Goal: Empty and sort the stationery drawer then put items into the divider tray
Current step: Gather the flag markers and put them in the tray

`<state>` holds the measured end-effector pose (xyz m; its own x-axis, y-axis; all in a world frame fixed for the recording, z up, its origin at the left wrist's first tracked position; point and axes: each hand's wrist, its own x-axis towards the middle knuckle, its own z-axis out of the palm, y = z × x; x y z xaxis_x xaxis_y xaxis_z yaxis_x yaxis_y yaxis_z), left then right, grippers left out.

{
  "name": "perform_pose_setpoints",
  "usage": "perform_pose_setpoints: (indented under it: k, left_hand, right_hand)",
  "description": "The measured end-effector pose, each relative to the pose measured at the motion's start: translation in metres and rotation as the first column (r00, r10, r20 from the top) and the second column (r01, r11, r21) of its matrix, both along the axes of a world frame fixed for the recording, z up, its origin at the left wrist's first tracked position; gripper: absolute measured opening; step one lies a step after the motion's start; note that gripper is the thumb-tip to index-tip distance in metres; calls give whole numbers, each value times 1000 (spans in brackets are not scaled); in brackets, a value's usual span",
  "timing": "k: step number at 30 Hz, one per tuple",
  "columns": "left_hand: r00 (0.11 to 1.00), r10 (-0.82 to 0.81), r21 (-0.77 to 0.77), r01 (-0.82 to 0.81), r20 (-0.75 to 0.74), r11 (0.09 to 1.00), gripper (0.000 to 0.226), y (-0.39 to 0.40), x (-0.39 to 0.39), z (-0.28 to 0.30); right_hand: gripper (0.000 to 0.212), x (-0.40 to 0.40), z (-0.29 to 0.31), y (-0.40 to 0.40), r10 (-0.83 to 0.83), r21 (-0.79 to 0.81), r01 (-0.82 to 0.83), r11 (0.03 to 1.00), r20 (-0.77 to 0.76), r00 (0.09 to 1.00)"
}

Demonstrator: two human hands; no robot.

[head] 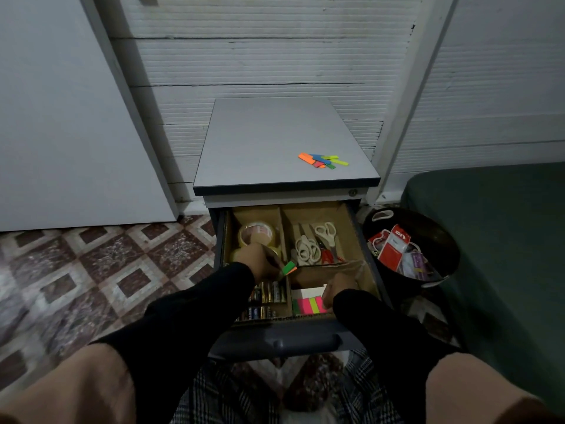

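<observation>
The open drawer (371, 264) of a grey cabinet holds a cardboard divider tray (318, 214). Tape rolls (256, 233) lie in the back left compartment, scissors (325, 232) in the back right, batteries (269, 293) in the front left. Neon sticky flags (307, 305) on a white pad sit in the front right compartment. My left hand (260, 261) pinches a small green and orange pad of flags (289, 267) above the centre divider. My right hand (339, 287) has its fingers down on the neon flags at the front right. More loose coloured flags (322, 160) lie on the cabinet top.
A black bucket (440, 234) with red packets and other small items stands on the floor right of the drawer. A dark green cushion (495, 215) is further right. A white panel leans at the left. The floor is patterned tile.
</observation>
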<state>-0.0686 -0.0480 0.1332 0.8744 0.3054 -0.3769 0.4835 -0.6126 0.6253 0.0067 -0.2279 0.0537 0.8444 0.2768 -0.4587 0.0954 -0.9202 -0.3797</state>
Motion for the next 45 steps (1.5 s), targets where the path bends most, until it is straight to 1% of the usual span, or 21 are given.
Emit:
perform_pose_setpoints:
  k: [1, 3, 5, 6, 7, 8, 9, 10, 11, 13, 14, 16, 18, 21, 22, 24, 30, 34, 40, 45]
  left_hand:
    - [1000, 2, -26, -2, -9, 1000, 9, -1, 0, 0]
    - [1000, 7, -74, -8, -13, 997, 11, -4, 0, -1]
    - [1000, 20, -87, -21, -11, 996, 6, -8, 0, -4]
    - [1000, 31, -94, -31, -8, 995, 7, -9, 0, -5]
    - [999, 45, -109, -46, -9, 993, 6, -11, 0, -6]
    - [998, 59, -140, -59, -2, 988, 8, -14, -1, -5]
    - [997, 78, -186, -77, 1, 980, 14, -15, -2, -6]
    - [994, 108, -243, -103, 5, 965, 18, -16, -2, -7]
    - [990, 142, -301, -135, 3, 944, 19, -17, -4, -8]
    - [975, 220, -431, -201, -5, 880, 18, -20, -5, -8]
    - [964, 264, -489, -236, -12, 840, 17, -22, -6, -7]
    - [945, 326, -565, -284, -28, 775, 16, -25, -7, -6]
    - [934, 356, -599, -304, -35, 741, 17, -28, -6, -4]
    - [929, 363, -616, -325, -67, 717, 18, -31, -5, 3]
    - [931, 355, -614, -327, -81, 718, 17, -32, -4, 4]
    - [939, 334, -612, -314, -86, 725, 17, -33, -3, 8]
    - [955, 297, -584, -238, 6, 776, 14, -37, -6, 6]
    - [955, 295, -567, -226, 31, 792, 14, -42, -6, 2]
    - [942, 336, -595, -264, 11, 759, 12, -47, -3, -4]
    - [918, 395, -701, -296, -22, 649, 13, -51, -2, -10]
  right_hand:
    - [14, 0, -1, 1, -10, -24, 10, 1000, -15, 1000]
    - [5, -2, -1, 5, -11, -97, 8, 995, -38, 999]
    - [17, -1, -5, 6, -30, -113, 25, 993, -46, 998]
    - [19, 0, -4, 4, -78, -44, 75, 996, -66, 995]
    - [13, 3, -2, 3, -118, 28, 121, 992, -90, 989]
    - [2, 0, 6, 2, -160, 125, 174, 977, -114, 981]
    - [16, -1, 13, 3, -203, 218, 235, 947, -156, 967]
    - [27, -3, 18, 4, -235, 334, 300, 894, -219, 947]
    - [33, -5, 23, 7, -240, 470, 373, 800, -319, 917]
    - [33, -15, 40, 12, -200, 632, 516, 578, -503, 841]
    - [30, -19, 47, 13, -176, 667, 538, 516, -532, 828]
    - [27, -24, 53, 15, -168, 702, 553, 448, -541, 824]
    - [24, -26, 55, 16, -167, 711, 600, 368, -584, 794]
    - [20, -29, 59, 18, -156, 703, 672, 232, -655, 739]
    - [19, -29, 61, 18, -165, 709, 670, 222, -650, 742]
    - [18, -32, 64, 19, -183, 733, 635, 242, -609, 772]
    - [19, -33, 71, 17, -230, 746, 578, 331, -531, 816]
    - [22, -32, 70, 17, -242, 749, 572, 334, -518, 820]
    - [25, -29, 67, 15, -270, 740, 581, 340, -515, 814]
    - [25, -25, 62, 13, -286, 744, 587, 319, -515, 808]
